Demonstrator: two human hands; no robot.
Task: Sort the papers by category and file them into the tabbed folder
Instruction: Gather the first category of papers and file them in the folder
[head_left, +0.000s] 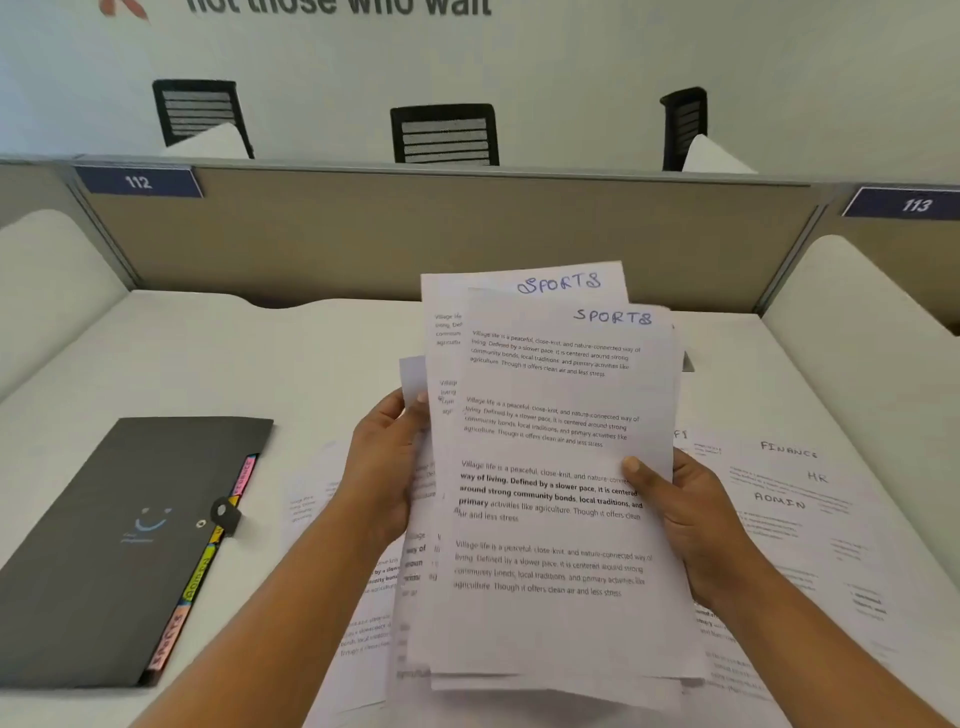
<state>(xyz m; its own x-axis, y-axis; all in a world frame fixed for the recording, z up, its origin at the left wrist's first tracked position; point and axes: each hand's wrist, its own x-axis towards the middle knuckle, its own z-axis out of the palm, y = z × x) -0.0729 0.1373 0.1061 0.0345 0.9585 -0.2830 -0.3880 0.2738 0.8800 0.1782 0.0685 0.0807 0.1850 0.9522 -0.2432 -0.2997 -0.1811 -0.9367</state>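
Sheets (550, 441) headed SPORTS fanned for checking; left hand (387, 467), right hand (685, 514) grip their edges; tabbed folder (119, 545) closed, eight o'clock.

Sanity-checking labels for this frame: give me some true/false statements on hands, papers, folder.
1. Both the left hand and the right hand hold the paper stack. True.
2. The stack's top sheet is headed FINANCE. False: it reads SPORTS.
3. The tabbed folder lies shut on the desk, left of the hands. True.
4. The folder sits on loose sheets. False: it lies on bare desk; the loose sheets lie beneath and right of the hands.
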